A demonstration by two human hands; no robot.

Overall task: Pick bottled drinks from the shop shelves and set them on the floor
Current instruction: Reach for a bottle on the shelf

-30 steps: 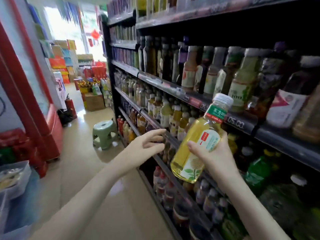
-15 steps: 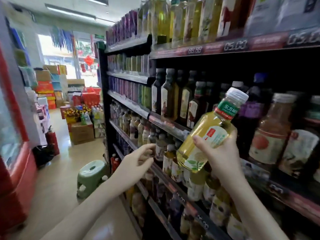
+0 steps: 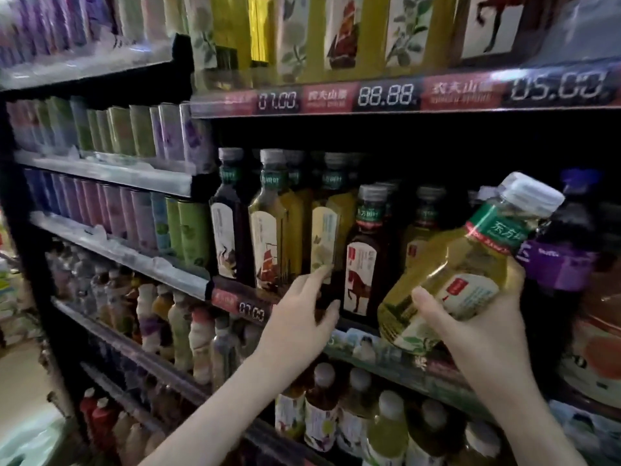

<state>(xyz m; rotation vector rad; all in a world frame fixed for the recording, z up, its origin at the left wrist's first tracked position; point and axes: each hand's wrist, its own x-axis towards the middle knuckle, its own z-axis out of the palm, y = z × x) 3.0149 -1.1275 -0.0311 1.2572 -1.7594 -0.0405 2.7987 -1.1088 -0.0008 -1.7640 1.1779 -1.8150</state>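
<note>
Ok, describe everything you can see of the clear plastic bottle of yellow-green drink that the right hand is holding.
The clear plastic bottle of yellow-green drink looks nearly full and is capped, with a white ribbed cap, a green neck band bearing white characters and a white label with a red mark. It tilts, cap up and to the right, in front of the black shop shelf. The right hand grips its lower body, thumb on the front.

Tilted bottle [image 3: 467,264] in right hand [image 3: 484,324] before shelf [image 3: 386,348], left hand [image 3: 299,317] to its left, cans [image 3: 134,216] far left
</note>
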